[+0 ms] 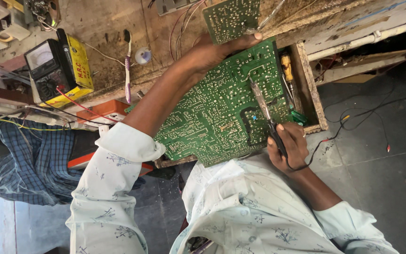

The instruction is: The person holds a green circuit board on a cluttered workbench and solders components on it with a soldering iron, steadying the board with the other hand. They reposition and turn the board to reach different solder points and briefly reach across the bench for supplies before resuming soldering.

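the pale printed shirt sleeve [113, 188] is closest to the camera. beyond it the right hand [290, 148] has its fingers closed around a soldering iron [265, 113], whose tip rests on the large green circuit board [222, 108]. the left hand [212, 51] grips the board's far edge, thumb on top. the step looks like soldering one joint; the next touch needs a steady tip. the board, matte and dotted with solder, lies on a rough wooden tray [313, 89].
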`<move>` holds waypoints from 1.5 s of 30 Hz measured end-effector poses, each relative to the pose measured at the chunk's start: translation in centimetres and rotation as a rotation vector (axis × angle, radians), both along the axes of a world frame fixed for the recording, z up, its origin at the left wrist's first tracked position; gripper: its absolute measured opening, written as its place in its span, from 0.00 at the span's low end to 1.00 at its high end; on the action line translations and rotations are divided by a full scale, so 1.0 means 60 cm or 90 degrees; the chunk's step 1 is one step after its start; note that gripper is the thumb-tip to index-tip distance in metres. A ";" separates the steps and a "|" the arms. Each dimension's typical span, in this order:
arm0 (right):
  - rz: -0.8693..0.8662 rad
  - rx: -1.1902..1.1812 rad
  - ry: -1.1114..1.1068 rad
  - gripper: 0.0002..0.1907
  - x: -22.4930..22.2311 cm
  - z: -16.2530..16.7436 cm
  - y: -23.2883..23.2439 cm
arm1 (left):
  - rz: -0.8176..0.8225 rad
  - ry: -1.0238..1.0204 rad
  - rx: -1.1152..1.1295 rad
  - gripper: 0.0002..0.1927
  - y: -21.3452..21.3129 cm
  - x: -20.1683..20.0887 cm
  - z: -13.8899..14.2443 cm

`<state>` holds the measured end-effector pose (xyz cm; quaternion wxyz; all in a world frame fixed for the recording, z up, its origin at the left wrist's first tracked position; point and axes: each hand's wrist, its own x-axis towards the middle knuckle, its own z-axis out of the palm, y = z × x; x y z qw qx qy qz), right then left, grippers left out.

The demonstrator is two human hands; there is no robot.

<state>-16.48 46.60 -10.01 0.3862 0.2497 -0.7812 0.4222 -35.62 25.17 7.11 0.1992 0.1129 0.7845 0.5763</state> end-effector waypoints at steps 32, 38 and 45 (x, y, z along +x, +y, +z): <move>0.023 0.036 0.049 0.29 -0.018 -0.013 -0.008 | -0.010 0.004 -0.010 0.40 -0.007 -0.003 -0.006; 0.033 0.017 0.052 0.26 -0.020 -0.002 -0.008 | -0.002 0.046 -0.002 0.38 -0.004 -0.002 -0.006; 0.035 0.010 0.053 0.24 -0.021 0.003 -0.008 | 0.002 0.057 -0.020 0.38 -0.006 -0.004 -0.013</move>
